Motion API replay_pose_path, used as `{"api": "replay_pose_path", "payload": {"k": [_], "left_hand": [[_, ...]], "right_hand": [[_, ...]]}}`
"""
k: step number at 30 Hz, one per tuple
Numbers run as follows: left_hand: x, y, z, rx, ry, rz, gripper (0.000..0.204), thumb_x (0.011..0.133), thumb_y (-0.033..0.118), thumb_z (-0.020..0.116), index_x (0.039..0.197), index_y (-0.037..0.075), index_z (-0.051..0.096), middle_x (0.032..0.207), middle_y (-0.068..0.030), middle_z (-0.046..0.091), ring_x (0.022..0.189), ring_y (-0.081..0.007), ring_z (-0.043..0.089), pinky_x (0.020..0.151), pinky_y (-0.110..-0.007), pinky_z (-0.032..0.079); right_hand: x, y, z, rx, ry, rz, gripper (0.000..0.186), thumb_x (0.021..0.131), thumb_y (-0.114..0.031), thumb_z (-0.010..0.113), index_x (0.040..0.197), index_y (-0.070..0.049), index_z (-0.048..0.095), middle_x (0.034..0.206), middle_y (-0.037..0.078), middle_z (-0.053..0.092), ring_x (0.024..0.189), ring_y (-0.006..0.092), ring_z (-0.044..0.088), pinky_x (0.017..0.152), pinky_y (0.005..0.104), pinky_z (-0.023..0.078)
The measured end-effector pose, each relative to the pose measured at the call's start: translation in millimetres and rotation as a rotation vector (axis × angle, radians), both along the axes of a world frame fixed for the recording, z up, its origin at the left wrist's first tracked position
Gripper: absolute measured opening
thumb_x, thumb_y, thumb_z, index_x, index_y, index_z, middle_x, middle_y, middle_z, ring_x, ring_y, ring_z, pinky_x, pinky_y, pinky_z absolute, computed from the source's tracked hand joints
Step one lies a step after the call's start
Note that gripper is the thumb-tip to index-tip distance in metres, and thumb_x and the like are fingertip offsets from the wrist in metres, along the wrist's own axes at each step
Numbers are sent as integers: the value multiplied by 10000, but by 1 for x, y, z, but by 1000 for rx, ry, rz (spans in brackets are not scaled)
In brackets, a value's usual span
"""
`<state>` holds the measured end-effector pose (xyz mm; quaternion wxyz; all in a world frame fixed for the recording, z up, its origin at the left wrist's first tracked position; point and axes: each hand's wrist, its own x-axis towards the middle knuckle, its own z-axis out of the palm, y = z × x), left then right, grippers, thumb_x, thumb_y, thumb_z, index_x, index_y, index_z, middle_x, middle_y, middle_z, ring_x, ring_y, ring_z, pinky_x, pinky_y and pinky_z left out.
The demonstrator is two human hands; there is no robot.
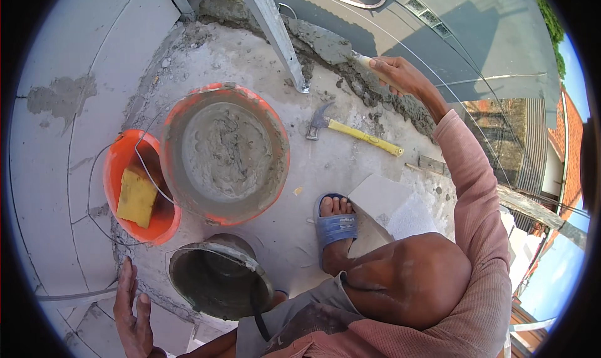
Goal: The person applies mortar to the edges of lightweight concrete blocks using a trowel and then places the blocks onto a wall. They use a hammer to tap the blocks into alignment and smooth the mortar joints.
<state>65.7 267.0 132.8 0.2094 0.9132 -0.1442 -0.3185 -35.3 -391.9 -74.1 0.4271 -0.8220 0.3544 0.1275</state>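
My right hand [391, 73] grips the pale handle of a tool [366, 62] over a rough strip of wet mortar [332, 43] along the ledge; the tool's working end is hard to make out. At lower left, my left hand [134, 311] is open and empty near the block wall. A large orange-rimmed tub [225, 151] holds grey mortar. Beside it, an orange bucket [169, 226] contains a yellow sponge [136, 198]. Below these is a dark, mortar-coated bucket [210, 280]. A claw hammer [357, 136] with a yellow handle lies on the dusty floor.
Pale block wall [62, 164] runs along the left. A metal post [269, 35] stands at the ledge. My sandaled foot [335, 230] is beside a white block [382, 195]. Wires cross a grey neighbouring wall [463, 20] beyond the edge, with tiled roofs [563, 132] at right.
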Motion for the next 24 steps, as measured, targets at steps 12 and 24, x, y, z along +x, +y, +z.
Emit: {"api": "replay_pose_path", "payload": {"k": [12,24], "left_hand": [[-1,4,-1,-51,161,82,612,1085,255,573,1609,3,383,1633,-179,442,1481,-311,455,1231,-428,333],[4,-6,-16,-31,193,192,828,1013,516,641,1651,83,339,1667,-137,395,1467,-326,461,1160,-430,389]], "right_hand": [[-99,-12,-12,-81,-147,-115,605,1021,-589,599,1388,-116,688,759,-6,600,557,87,554,491,238,457],[-90,-7,9,136,172,38,531,995,-597,632,994,-84,770,665,25,608,514,117,584,432,272,424]]}}
